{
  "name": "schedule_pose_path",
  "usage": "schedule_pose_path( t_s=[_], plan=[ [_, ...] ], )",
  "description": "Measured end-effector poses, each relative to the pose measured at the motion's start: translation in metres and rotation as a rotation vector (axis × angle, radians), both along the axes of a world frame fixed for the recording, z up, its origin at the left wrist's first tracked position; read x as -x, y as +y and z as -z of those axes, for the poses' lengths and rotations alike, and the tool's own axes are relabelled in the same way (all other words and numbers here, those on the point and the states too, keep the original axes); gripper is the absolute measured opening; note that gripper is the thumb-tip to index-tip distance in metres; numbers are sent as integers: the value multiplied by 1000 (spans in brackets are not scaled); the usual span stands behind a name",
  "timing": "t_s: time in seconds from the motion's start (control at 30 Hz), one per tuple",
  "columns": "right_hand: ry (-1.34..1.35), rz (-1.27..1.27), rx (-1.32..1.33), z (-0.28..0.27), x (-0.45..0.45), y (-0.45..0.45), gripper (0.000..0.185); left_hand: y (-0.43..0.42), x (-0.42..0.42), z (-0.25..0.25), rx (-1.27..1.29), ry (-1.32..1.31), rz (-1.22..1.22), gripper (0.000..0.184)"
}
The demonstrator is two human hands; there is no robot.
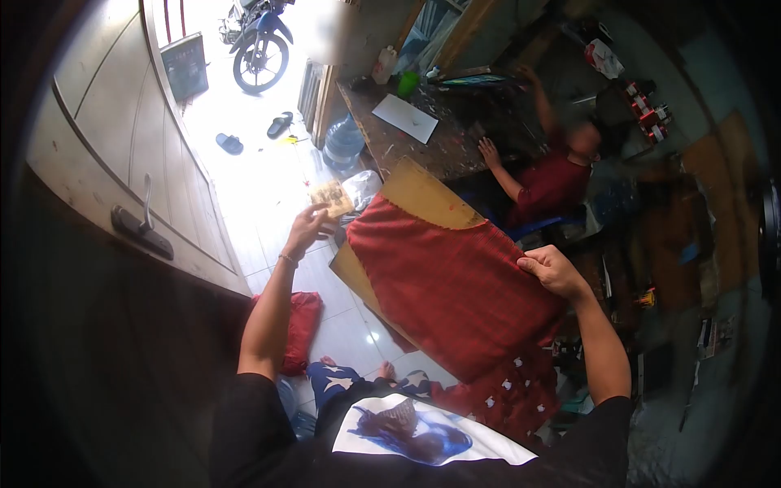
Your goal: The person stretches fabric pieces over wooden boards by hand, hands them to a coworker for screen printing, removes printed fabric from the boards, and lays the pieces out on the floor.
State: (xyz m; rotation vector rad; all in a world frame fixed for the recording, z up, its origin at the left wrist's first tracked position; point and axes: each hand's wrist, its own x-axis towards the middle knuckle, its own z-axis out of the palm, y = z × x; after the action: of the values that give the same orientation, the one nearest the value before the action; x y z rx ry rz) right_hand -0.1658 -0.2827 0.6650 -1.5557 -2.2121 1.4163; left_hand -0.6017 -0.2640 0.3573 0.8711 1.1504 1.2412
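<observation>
A red cloth [451, 285] lies over a yellow-brown board [427, 193], whose far end and left edge stay uncovered. My right hand [555, 272] pinches the cloth at its right edge, thumb on top. To the left of the board, my left hand [309, 229] is raised with its fingers apart. Just beyond those fingers is a small yellowish card-like piece [331, 197] with a dark pattern; whether they touch it I cannot tell. Below the board hangs more red fabric [508, 398] with small white prints.
A person in a dark red shirt [553, 183] sits at a stained table [366, 122] bearing a white sheet [405, 119]. A water jug [342, 144] and white plastic bag [362, 189] stand near it. Left are an open door [122, 130] and a red bundle [301, 329].
</observation>
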Motion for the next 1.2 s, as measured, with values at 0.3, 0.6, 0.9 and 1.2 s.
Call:
schedule_pose_path(
  t_s=[0.3, 0.6, 0.9, 1.2],
  plan=[
    [73, 278, 42, 8, 3, 36, 28, -156, -138, 195, 351, 204, 567, 24],
    [228, 627, -81, -13, 31, 82, 29, -130, -360, 123, 554, -855, 1246, 54],
    [406, 801, -255, -50, -100, 82, 32, 184, -313, 198, 237, -577, 28, 43],
    [399, 1070, -342, -7, -191, 126, 33, 352, -89, 159, -484, 697, 339, 36]
  ],
)
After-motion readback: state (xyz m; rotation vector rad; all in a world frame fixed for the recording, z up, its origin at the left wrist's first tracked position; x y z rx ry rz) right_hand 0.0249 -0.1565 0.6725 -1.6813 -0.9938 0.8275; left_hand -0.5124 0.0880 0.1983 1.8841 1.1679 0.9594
